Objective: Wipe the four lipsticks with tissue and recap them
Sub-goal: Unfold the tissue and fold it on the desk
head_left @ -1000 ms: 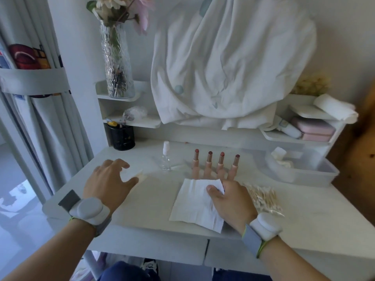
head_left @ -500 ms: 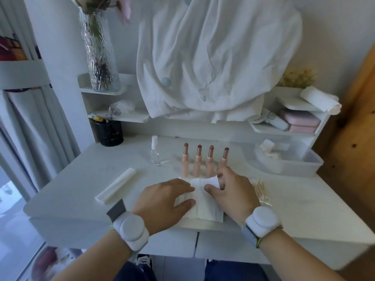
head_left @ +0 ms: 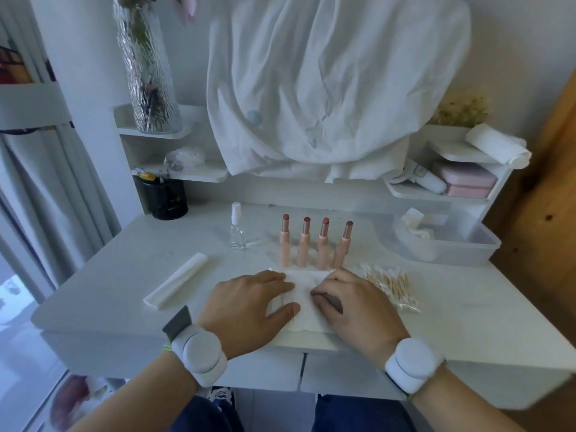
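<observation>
Four uncapped peach-coloured lipsticks stand upright in a row on the white dresser top: the first lipstick (head_left: 284,241), the second lipstick (head_left: 304,244), the third lipstick (head_left: 324,244) and the fourth lipstick (head_left: 343,243). Just in front of them lies a folded white tissue (head_left: 304,299). My left hand (head_left: 249,307) lies flat on the tissue's left part with straight fingers. On the right part, my right hand (head_left: 355,304) has bent fingers, with thumb and forefinger pinching the tissue at the fold. No caps are in view.
A long white folded strip (head_left: 176,280) lies at the left. A small clear spray bottle (head_left: 237,229) stands left of the lipsticks. Cotton swabs (head_left: 389,285) are piled at the right, a clear plastic bin (head_left: 452,247) behind them. A black cup (head_left: 165,198) and glass vase (head_left: 146,63) are back left.
My left hand came over from the left onto the tissue. The tissue has been folded over into a smaller shape, and both hands now sit close together on it.
</observation>
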`<action>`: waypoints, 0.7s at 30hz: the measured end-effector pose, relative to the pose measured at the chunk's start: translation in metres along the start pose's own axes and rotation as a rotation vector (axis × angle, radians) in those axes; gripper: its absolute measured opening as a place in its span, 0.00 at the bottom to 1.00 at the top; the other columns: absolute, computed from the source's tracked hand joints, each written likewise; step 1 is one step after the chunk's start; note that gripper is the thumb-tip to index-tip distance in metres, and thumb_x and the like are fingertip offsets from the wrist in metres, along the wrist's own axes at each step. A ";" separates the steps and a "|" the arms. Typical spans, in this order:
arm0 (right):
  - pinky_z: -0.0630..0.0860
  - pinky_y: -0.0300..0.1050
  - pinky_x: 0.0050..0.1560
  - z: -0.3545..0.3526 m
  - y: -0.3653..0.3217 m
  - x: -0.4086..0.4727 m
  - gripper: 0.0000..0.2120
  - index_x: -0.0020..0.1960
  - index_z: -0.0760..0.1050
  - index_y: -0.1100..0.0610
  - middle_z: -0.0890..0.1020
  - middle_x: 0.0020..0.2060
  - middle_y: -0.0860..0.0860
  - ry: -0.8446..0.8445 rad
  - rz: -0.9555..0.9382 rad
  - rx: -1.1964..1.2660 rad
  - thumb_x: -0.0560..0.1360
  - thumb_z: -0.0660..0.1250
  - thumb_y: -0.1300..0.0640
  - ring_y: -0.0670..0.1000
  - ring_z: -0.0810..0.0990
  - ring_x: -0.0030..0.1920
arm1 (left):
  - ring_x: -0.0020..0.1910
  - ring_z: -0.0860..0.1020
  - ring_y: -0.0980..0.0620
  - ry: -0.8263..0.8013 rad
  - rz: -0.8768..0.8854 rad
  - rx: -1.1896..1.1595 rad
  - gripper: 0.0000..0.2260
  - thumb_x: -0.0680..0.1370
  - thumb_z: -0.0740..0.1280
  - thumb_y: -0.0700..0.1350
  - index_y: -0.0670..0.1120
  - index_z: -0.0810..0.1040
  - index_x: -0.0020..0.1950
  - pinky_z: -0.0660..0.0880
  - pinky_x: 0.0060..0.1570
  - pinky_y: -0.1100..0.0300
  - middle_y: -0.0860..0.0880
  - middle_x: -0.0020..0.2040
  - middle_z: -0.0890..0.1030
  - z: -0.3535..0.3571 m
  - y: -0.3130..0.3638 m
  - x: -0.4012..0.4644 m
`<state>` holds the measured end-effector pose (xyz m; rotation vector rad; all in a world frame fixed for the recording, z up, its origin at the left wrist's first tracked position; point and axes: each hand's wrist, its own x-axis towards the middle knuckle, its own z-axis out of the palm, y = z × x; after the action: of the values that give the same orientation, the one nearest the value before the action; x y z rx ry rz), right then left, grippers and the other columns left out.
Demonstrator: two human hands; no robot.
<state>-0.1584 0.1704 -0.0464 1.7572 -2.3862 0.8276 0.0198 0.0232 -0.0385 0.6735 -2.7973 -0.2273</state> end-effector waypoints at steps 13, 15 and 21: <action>0.78 0.41 0.53 0.006 0.007 -0.014 0.08 0.56 0.87 0.48 0.82 0.52 0.39 0.034 0.024 0.021 0.83 0.68 0.51 0.45 0.81 0.52 | 0.76 0.69 0.62 -0.067 -0.011 0.015 0.28 0.79 0.52 0.75 0.71 0.64 0.79 0.66 0.73 0.61 0.77 0.76 0.60 -0.018 -0.028 -0.012; 0.78 0.40 0.54 0.005 0.007 -0.015 0.08 0.56 0.87 0.49 0.83 0.52 0.39 0.040 0.027 0.030 0.83 0.68 0.52 0.44 0.81 0.52 | 0.76 0.69 0.62 -0.072 -0.005 0.020 0.29 0.79 0.51 0.75 0.71 0.63 0.79 0.66 0.74 0.61 0.77 0.76 0.60 -0.019 -0.030 -0.013; 0.79 0.41 0.52 0.006 0.006 -0.016 0.07 0.53 0.87 0.49 0.82 0.50 0.39 0.064 0.028 0.046 0.82 0.69 0.54 0.44 0.80 0.50 | 0.76 0.69 0.64 -0.052 -0.041 -0.044 0.26 0.79 0.56 0.74 0.71 0.69 0.76 0.65 0.73 0.62 0.76 0.75 0.64 -0.015 -0.033 -0.012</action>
<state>-0.1569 0.1831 -0.0596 1.6898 -2.3742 0.9346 0.0486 -0.0018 -0.0332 0.7250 -2.8211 -0.3177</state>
